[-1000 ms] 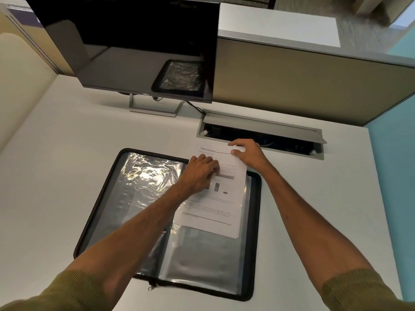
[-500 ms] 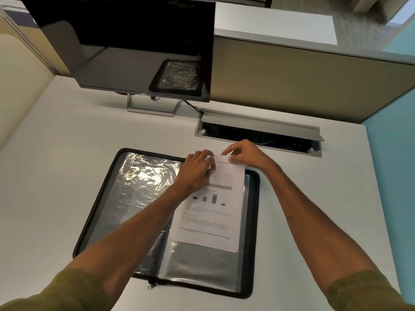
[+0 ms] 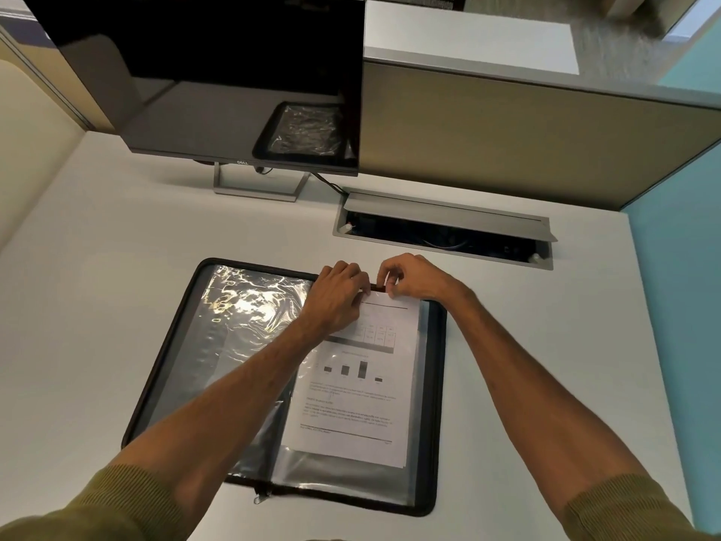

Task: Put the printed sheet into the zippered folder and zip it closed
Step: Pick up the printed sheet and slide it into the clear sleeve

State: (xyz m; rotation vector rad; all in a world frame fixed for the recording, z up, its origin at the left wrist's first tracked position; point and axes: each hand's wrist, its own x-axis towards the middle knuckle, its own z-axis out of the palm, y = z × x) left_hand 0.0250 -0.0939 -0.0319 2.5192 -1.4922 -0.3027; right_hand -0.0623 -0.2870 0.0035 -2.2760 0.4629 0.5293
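Printed sheet lies in zippered folder's right half, near desk centre. Left hand & right hand pinch shut at sleeve's far edge, prob. seating the sheet inside.

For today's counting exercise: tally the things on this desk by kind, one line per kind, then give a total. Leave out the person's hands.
Monitor: 1
Zippered folder, lying open: 1
Printed sheet: 1
Cable hatch set in the desk, lid up: 1
Total: 4
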